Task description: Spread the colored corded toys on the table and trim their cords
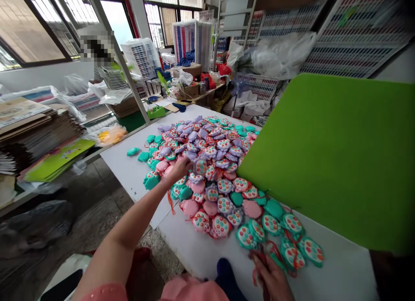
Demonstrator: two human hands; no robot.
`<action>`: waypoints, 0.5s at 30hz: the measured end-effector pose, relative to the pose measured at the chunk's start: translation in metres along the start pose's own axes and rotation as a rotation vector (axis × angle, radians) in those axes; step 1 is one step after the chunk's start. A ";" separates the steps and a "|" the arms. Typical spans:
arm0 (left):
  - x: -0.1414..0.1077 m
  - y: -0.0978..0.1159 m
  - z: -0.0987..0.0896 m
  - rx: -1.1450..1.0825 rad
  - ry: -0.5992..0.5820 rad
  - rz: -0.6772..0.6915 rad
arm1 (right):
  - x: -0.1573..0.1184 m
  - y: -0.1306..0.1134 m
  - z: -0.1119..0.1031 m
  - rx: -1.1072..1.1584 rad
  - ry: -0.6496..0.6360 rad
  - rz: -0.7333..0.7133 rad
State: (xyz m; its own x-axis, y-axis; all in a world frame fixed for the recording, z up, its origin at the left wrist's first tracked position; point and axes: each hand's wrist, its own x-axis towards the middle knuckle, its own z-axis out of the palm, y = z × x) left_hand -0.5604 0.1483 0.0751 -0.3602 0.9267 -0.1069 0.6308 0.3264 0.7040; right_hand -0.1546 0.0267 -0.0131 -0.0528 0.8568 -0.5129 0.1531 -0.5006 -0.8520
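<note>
A large heap of turtle-shaped toys (223, 186) in purple, pink and teal, with dotted shells and red cords, covers the white table. My left hand (183, 164) reaches into the middle of the heap, its fingers closed at a purple toy with a dotted shell (200, 166). Near the front edge, my right hand (270, 273) has its fingers closed around red cord (254, 275), beside several teal toys (292, 254). A dark, thin shape shows at those fingers, too unclear to name.
A big green board (343, 158) stands along the right side of the white table (337, 270). Cardboard stacks (42, 128) lie on a shelf at left. Plastic crates (139, 59) and a cluttered bench stand behind. A metal post (125, 59) rises at back left.
</note>
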 end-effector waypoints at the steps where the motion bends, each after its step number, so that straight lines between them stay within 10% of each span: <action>1: -0.026 0.004 0.011 -0.067 -0.113 0.016 | -0.001 -0.011 -0.001 0.008 -0.055 -0.009; 5: -0.125 0.022 0.062 -0.415 -0.657 0.025 | -0.010 -0.043 0.002 0.123 -0.295 -0.011; 8: -0.177 0.036 0.090 -0.488 -0.843 0.024 | -0.023 -0.044 0.006 0.130 -0.452 0.069; 15: -0.253 0.046 0.129 -1.014 -0.407 -0.324 | -0.055 -0.010 0.000 0.164 -0.357 0.060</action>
State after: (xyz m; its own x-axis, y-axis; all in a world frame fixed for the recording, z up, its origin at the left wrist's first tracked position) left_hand -0.3521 -0.0470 0.0441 -0.0390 0.8781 -0.4768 -0.3646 0.4318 0.8250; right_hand -0.1529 -0.0154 0.0231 -0.3928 0.7432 -0.5415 0.0086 -0.5859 -0.8104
